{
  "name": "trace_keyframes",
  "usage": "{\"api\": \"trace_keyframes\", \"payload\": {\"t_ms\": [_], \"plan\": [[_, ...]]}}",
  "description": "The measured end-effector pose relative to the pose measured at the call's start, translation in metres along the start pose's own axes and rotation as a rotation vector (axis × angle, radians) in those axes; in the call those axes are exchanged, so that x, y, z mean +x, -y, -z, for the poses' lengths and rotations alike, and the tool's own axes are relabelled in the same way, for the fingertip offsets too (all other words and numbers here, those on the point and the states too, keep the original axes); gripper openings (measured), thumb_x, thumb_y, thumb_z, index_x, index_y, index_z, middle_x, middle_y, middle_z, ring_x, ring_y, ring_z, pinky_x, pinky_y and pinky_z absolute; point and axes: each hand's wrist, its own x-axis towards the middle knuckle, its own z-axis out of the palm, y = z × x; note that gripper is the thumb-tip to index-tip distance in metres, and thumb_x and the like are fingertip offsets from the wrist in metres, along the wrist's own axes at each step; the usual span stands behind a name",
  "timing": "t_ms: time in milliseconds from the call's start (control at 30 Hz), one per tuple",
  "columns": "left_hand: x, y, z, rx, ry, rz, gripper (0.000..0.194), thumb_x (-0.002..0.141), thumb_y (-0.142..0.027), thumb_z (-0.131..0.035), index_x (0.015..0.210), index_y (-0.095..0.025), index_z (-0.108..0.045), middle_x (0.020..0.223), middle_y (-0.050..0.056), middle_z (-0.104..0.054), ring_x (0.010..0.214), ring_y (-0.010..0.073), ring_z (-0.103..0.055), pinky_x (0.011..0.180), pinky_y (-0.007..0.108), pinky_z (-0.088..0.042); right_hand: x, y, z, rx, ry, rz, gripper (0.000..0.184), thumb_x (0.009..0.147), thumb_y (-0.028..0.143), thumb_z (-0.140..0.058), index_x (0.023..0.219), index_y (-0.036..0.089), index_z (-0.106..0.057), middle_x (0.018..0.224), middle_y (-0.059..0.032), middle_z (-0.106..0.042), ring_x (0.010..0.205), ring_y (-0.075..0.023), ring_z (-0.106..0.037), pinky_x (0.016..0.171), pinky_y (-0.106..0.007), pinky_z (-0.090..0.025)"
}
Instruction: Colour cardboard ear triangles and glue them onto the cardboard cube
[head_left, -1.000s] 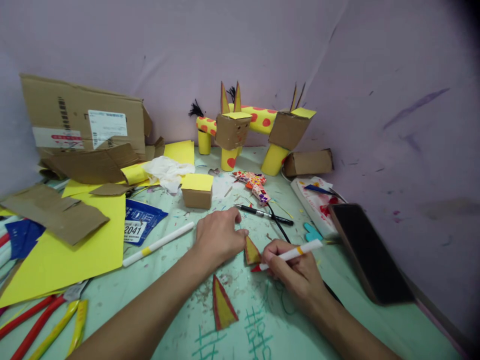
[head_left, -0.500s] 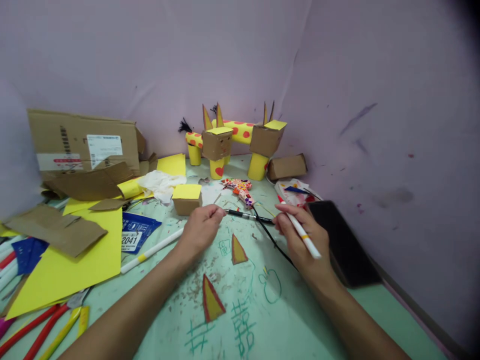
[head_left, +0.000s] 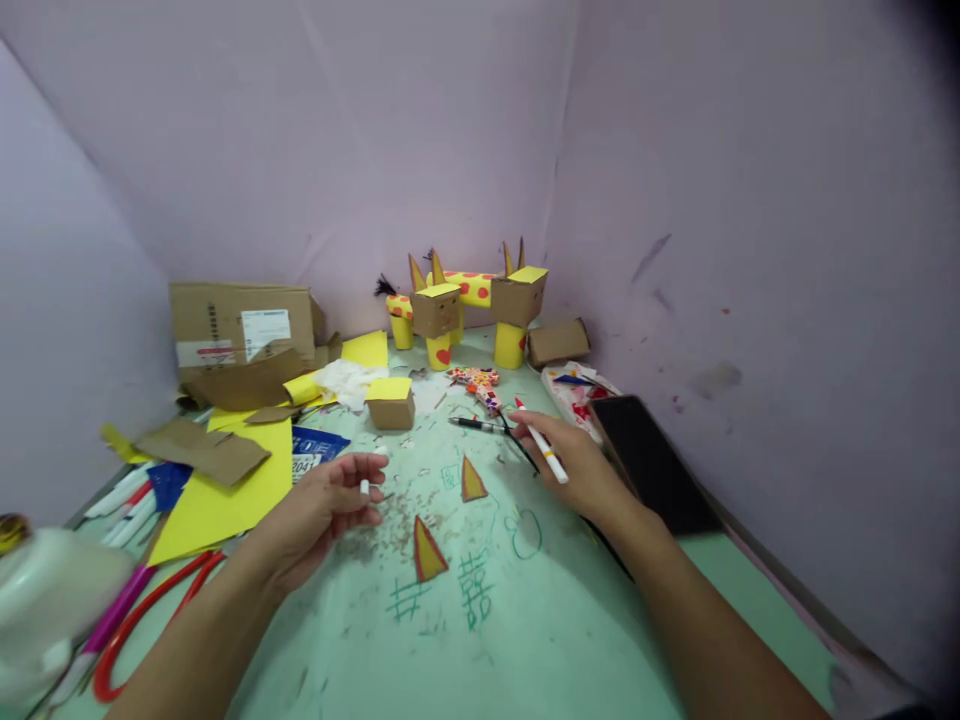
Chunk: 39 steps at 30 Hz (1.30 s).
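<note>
My right hand (head_left: 562, 455) is closed around a white marker (head_left: 546, 452) with a red tip and a yellow band, its tip pointing away from me. A black pen (head_left: 476, 425) lies just beyond those fingertips, beside a dark cord. On the left, my left hand (head_left: 326, 510) is turned palm inward, fingers curled and slightly apart. A small white cylindrical piece (head_left: 364, 488) shows between its thumb and fingers; most of it is hidden. Two yellow paper triangles with red edges, one nearer (head_left: 428, 552) and one farther (head_left: 472, 482), lie between the hands.
Two spotted cardboard animals, a smaller (head_left: 436, 312) and a larger (head_left: 517, 300), stand at the back. A small yellow-topped box (head_left: 391, 408) sits ahead of my left hand. A dark phone (head_left: 656, 465) lies right. Yellow paper (head_left: 225, 500), red-handled scissors (head_left: 120, 640) and a cardboard box (head_left: 277, 305) are left.
The view has shifted, bringing more of the left side in. My left hand has moved back from the black pen and turned palm inward. My right hand still holds the marker.
</note>
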Motion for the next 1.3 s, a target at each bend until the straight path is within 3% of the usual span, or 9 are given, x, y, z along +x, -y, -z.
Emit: {"api": "trace_keyframes", "payload": {"t_ms": [200, 367, 533, 667, 867, 1067, 1167, 1233, 1300], "plan": [[-0.002, 0.026, 0.002, -0.181, -0.025, 0.029, 0.015, 0.068, -0.003, -0.062, 0.078, -0.013, -0.062, 0.073, 0.004, -0.066, 0.062, 0.0099, -0.064, 0.058, 0.016, -0.053, -0.014, 0.025, -0.031, 0.400, -0.008, -0.141, 0.037, 0.086, 0.046, -0.050, 0.096, 0.015, -0.069, 0.063, -0.0036, -0.067, 0.053, -0.0150, -0.059, 0.052, -0.029, -0.049], [-0.007, 0.039, -0.016, -0.182, 0.147, 0.025, 0.026, 0.065, -0.030, -0.074, 0.061, -0.012, -0.056, 0.039, -0.001, -0.052, 0.028, 0.0032, -0.036, 0.028, 0.012, -0.024, -0.025, 0.034, -0.048, 0.625, -0.001, -0.202, 0.031, 0.084, 0.042, -0.056, 0.085, 0.015, -0.069, 0.056, 0.0004, -0.057, 0.049, -0.0114, -0.051, 0.047, -0.024, -0.041], [-0.013, 0.047, -0.028, -0.202, 0.133, -0.032, 0.034, 0.060, -0.039, -0.077, 0.062, -0.014, -0.053, 0.041, -0.004, -0.053, 0.032, 0.0032, -0.039, 0.030, 0.011, -0.024, -0.036, 0.046, -0.055, 0.704, 0.005, -0.211, 0.018, 0.079, 0.035, -0.063, 0.075, 0.017, -0.063, 0.054, 0.0021, -0.057, 0.049, -0.0110, -0.050, 0.047, -0.023, -0.041], [-0.013, 0.044, -0.025, -0.196, 0.100, -0.043, 0.032, 0.062, -0.038, -0.075, 0.064, -0.015, -0.053, 0.041, -0.004, -0.052, 0.032, 0.0034, -0.039, 0.032, 0.012, -0.026, -0.036, 0.050, -0.051, 0.704, -0.041, -0.188, 0.018, 0.075, 0.033, -0.068, 0.071, 0.016, -0.064, 0.054, 0.0004, -0.060, 0.048, -0.0120, -0.052, 0.047, -0.024, -0.042], [-0.015, 0.038, -0.021, -0.211, 0.117, -0.024, 0.028, 0.068, -0.040, -0.068, 0.071, -0.017, -0.054, 0.055, -0.005, -0.054, 0.040, 0.0034, -0.041, 0.033, 0.012, -0.026, -0.012, 0.029, -0.023, 0.693, -0.417, -0.202, 0.016, 0.078, 0.034, -0.063, 0.074, 0.019, -0.059, 0.056, 0.0052, -0.056, 0.047, -0.0084, -0.048, 0.045, -0.019, -0.038], [-0.023, 0.040, -0.033, -0.112, 0.265, 0.059, 0.037, 0.072, -0.046, -0.057, 0.053, -0.019, -0.042, 0.044, -0.006, -0.033, 0.037, 0.0060, -0.024, 0.031, 0.017, -0.015, -0.008, 0.017, -0.028, 0.605, -0.408, -0.286, 0.021, 0.074, 0.036, -0.067, 0.073, 0.016, -0.060, 0.054, 0.0028, -0.056, 0.045, -0.0103, -0.047, 0.042, -0.022, -0.037], [-0.030, 0.047, -0.041, 0.135, 0.171, -0.129, 0.027, 0.076, -0.038, -0.058, 0.057, -0.019, -0.053, 0.049, -0.002, -0.047, 0.047, 0.0099, -0.043, 0.043, 0.019, -0.035, -0.014, 0.018, -0.035, 0.555, -0.362, -0.289, 0.024, 0.074, 0.038, -0.067, 0.071, 0.016, -0.061, 0.053, 0.0024, -0.056, 0.046, -0.0107, -0.047, 0.044, -0.022, -0.037], [-0.034, 0.054, -0.051, 0.533, 0.102, -0.391, 0.014, 0.077, -0.027, -0.053, 0.080, -0.022, -0.066, 0.078, 0.006, -0.067, 0.074, 0.0185, -0.061, 0.070, 0.028, -0.048, -0.017, 0.017, -0.038, 0.531, -0.333, -0.290, 0.026, 0.075, 0.041, -0.066, 0.070, 0.016, -0.061, 0.053, 0.0023, -0.056, 0.046, -0.0108, -0.047, 0.044, -0.023, -0.037], [-0.037, 0.061, -0.066, 0.963, 0.152, -0.526, 0.041, 0.066, -0.017, -0.052, 0.105, -0.022, -0.064, 0.107, 0.013, -0.066, 0.078, 0.0253, -0.065, 0.072, 0.038, -0.051, -0.019, 0.014, -0.041, 0.515, -0.310, -0.304, 0.029, 0.076, 0.044, -0.064, 0.069, 0.017, -0.060, 0.053, 0.0023, -0.056, 0.045, -0.0110, -0.047, 0.043, -0.023, -0.037]]}}
